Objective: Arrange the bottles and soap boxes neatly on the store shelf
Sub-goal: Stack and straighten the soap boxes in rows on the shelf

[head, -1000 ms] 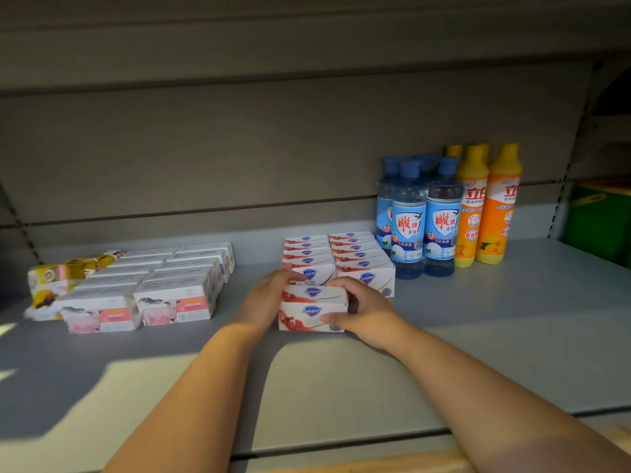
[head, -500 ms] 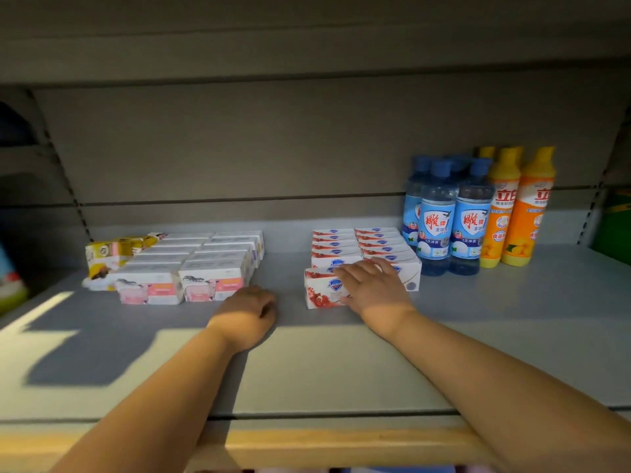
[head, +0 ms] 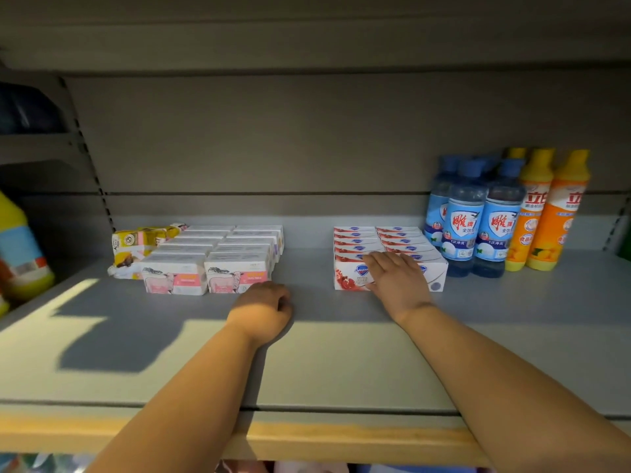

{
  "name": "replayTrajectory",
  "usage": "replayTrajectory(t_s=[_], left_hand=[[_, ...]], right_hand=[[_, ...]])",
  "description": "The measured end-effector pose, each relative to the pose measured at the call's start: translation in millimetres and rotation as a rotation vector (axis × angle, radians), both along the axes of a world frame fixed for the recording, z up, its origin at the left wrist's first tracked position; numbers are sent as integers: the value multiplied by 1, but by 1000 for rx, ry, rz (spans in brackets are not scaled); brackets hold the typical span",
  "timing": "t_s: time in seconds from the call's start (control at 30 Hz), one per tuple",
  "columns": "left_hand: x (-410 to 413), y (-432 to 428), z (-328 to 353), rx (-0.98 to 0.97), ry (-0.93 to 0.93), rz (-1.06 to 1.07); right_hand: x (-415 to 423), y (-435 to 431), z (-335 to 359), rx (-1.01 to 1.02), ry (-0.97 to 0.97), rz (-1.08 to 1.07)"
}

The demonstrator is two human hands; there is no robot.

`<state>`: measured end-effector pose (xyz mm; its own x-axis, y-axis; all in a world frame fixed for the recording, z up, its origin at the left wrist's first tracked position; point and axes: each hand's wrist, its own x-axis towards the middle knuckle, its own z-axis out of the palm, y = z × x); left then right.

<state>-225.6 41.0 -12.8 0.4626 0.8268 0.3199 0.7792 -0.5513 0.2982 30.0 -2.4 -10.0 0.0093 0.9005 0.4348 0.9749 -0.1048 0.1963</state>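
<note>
While three orange bottles (head: 560, 213) stand, red boxes (head: 355, 240) form two rows.

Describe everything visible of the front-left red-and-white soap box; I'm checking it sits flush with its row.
The soap box is a white, cardboard-looking carton with a red pomegranate picture and blue shield logo on its front. It lies flat on the grey shelf, fronting the left red-and-white row. The right hand rests on it with straight fingers, hiding its right end.
</note>
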Motion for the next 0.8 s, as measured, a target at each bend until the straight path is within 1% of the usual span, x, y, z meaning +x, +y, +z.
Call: replayTrajectory(t_s=[0.13, 0.2, 0.27, 0.33, 0.4, 0.47, 0.53, 0.6, 0.63, 0.7, 0.73, 0.8], left_hand=[[0, 0, 0, -11, -28, 23], [0, -1, 1, 22, -89, 64], [0, -1, 3, 66, -190, 107], [1, 0, 6, 121, -276, 136], [1, 2, 8, 206, -283, 173], [1, 9, 10, 296, -213, 229], [-2, 16, 14, 354, -29, 311], [-7, 26, 12, 335, 155, 384], [-10, 31, 9, 295, 205, 403], [-15, 37, 2, 197, 205, 413], [-17, 39, -1, 182, 180, 411], [-18, 40, -3, 246, 128, 398]], right_hand=[[-7, -13, 3, 74, 119, 73], [-17, -22, 5, 136, 166, 232], [-31, -25, 6, 155, 136, 420], [-52, -21, 7, 44, 134, 510], [-71, -13, 3, -110, 215, 511], [-80, -5, -1, -214, 295, 472], [-79, -2, -2, -250, 411, 430], [-74, -1, -3, -263, 512, 394], [-72, 0, -5, -268, 540, 384], [-71, 2, -8, -258, 560, 377], [-72, 3, -9, -250, 569, 379], [-72, 4, -11, -224, 608, 378]])
